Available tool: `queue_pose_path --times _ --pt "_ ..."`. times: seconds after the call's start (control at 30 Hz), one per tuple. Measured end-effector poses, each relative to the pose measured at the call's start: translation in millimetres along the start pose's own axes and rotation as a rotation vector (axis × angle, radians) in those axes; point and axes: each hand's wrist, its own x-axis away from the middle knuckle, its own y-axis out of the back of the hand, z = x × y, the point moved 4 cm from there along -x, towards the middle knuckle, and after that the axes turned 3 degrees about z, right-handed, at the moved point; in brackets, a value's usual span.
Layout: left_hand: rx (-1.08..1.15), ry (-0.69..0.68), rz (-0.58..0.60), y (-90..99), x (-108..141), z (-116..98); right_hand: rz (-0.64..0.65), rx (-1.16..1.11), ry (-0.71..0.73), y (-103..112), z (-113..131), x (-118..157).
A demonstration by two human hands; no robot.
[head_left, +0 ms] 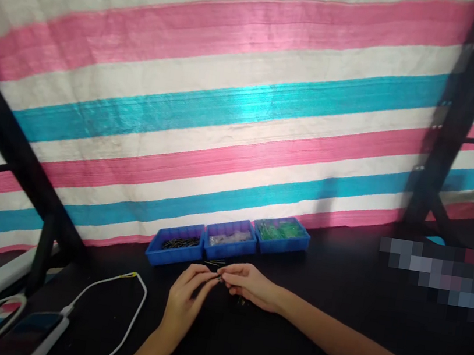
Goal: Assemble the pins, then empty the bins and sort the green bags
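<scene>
The left hand [184, 302] and right hand [253, 288] pinch a small part [219, 277] near three blue bins [230, 251].

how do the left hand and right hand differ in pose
The left hand extends from the bottom edge; the right hand extends from the lower right. The left hand shows a gap between thumb and forefinger; the right hand's fingers bunch together. Both are bare, fingertips close together in front of the middle blue bin.
</scene>
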Motion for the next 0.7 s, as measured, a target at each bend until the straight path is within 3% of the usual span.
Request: queue_pose_path --times 0.27,0.53,0.7 --pt "0.019 0.076 -0.026 1.0 0.3 3.2 -0.007 0.021 0.044 -1.5 -0.9 -1.5" --pt "0.091 0.066 -0.040 0.3 0.8 1.4 -0.069 -0.004 0.018 3.4 -4.9 -3.3" --pt "0.117 0.058 -0.072 -0.1 2.4 2.5 -0.115 0.147 0.034 3.9 -5.4 -1.4"
